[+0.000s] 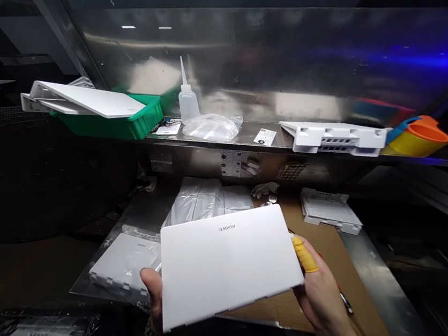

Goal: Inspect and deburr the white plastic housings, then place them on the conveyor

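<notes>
Fingers of the left hand [154,293] and right hand [323,299] are clamped on opposite short edges of the white cover [227,270], above the surface [375,266]; undersides hidden. Cover: smooth, flat, rectangular, unbagged. Wrapping status: a bagged cover [115,260], in clear wrinkled film, appears finished; loose glossy panels [97,100] in the green plastic bin [138,125] appear outstanding.

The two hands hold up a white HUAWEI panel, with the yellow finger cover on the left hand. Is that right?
Not quite: the head view shows the yellow finger cover on the right hand. It and the left hand hold up the white HUAWEI panel.
</notes>
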The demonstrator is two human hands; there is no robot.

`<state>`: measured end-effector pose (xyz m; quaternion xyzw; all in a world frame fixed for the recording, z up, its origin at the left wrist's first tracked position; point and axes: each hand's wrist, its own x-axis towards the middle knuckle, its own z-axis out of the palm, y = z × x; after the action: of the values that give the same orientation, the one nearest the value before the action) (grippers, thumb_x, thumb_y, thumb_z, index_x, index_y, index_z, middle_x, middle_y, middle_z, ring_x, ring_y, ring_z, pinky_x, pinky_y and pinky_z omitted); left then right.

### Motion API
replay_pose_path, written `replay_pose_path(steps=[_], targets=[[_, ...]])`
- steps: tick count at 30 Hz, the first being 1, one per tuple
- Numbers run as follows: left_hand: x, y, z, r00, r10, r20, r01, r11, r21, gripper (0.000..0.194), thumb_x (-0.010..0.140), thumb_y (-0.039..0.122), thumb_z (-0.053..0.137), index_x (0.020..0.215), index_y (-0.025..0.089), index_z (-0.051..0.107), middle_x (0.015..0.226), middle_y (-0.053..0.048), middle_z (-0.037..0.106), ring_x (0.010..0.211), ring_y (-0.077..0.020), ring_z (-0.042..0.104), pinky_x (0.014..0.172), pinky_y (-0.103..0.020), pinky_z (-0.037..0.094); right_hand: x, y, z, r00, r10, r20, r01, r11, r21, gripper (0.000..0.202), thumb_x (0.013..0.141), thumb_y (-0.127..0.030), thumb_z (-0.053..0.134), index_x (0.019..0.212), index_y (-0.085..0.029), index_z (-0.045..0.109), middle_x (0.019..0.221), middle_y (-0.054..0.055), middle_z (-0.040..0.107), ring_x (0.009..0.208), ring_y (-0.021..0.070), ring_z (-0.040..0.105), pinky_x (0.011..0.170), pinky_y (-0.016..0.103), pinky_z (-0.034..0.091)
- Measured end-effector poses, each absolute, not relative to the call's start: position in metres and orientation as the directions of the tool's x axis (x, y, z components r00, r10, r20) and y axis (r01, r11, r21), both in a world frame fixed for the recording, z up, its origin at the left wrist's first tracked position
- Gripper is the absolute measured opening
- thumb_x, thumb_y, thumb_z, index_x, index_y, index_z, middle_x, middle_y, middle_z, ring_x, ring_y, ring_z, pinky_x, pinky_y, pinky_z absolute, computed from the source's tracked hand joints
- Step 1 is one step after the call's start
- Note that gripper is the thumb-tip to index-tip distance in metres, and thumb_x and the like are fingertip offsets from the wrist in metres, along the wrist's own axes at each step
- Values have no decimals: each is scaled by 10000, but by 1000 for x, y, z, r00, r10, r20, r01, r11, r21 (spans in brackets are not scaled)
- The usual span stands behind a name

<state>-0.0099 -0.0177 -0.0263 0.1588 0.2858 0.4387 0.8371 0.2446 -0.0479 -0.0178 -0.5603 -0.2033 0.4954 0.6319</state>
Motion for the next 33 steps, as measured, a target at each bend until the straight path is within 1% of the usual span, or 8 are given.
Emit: replay_pose_path(steps=[3, 7, 11, 14, 18, 23, 28, 33], targets=[[-9, -8, -30, 387, 847, -365, -617, 532, 580, 1024, 647, 959, 547, 1423, 293, 591, 1337, -95, 722, 1443, -397, 469, 1113, -514, 480, 256, -40, -26, 443, 866, -230, -331, -81, -940, 450, 738, -360, 805, 1154, -261, 664, 1099, 30, 757, 824, 216, 704, 610, 285, 541], [4, 11, -29, 146, 872, -467, -488, 474, 733, 855, 683, 620, 846, 1405, 227, 614, 1239, -127, 767, 1316, -411, 598, 1101, -518, 497, 277, -30, -44, 527, 849, -49, -140, 30, -990, 332, 801, -382, 770, 1079, -253, 641, 984, 26, 767, 700, 176, 671, 606, 275, 525], [25, 23, -26, -37, 906, -422, -231, 403, 886, 624, 616, 517, 926, 1134, 202, 778, 1105, -104, 809, 1165, -375, 699, 1112, -507, 493, 306, -16, -51, 544, 832, 109, 37, 107, -994, 236, 881, -381, 713, 1059, -249, 633, 969, 38, 765, 827, 189, 703, 726, 287, 556], [33, 27, -23, 3, 975, -222, 36, 222, 974, 381, 656, 562, 881, 872, 250, 844, 964, -87, 829, 1036, -361, 745, 1031, -483, 563, 332, -5, -42, 564, 805, 185, 81, 169, -982, 217, 917, -368, 691, 1088, -257, 618, 1085, 48, 756, 944, 190, 711, 827, 308, 566], [40, 33, -17, 156, 986, 50, 194, -81, 978, 179, 765, 469, 830, 876, 330, 856, 972, -49, 832, 956, -310, 766, 904, -394, 623, 349, 1, -25, 386, 921, -56, -235, 39, -971, 243, 967, -452, 619, 1104, -260, 562, 1219, 87, 736, 607, 139, 690, 509, 267, 537], [46, 37, -11, 259, 956, 140, 186, -191, 964, 116, 819, 363, 813, 921, 326, 856, 951, -57, 831, 926, -300, 770, 859, -384, 622, 340, 6, -20, 241, 952, -189, -448, -64, -892, 338, 910, -516, 688, 1035, -217, 588, 925, 66, 777, 645, 189, 733, 532, 289, 594], [46, 37, -3, 331, 921, 206, 137, -263, 955, 157, 856, 273, 788, 998, 309, 846, 977, -56, 831, 958, -284, 759, 899, -386, 590, 338, 4, -28, 349, 929, -124, -340, 3, -940, 297, 900, -467, 723, 1064, -251, 600, 1009, 54, 777, 747, 211, 753, 582, 309, 619], [43, 36, -2, 371, 895, 249, 189, -335, 923, 194, 869, 235, 777, 1035, 318, 833, 1010, -33, 831, 988, -270, 758, 999, -424, 547, 335, -3, -39, 425, 904, 51, -9, 60, -998, 291, 858, -401, 766, 1077, -246, 655, 1130, 81, 754, 935, 247, 729, 720, 358, 634]])
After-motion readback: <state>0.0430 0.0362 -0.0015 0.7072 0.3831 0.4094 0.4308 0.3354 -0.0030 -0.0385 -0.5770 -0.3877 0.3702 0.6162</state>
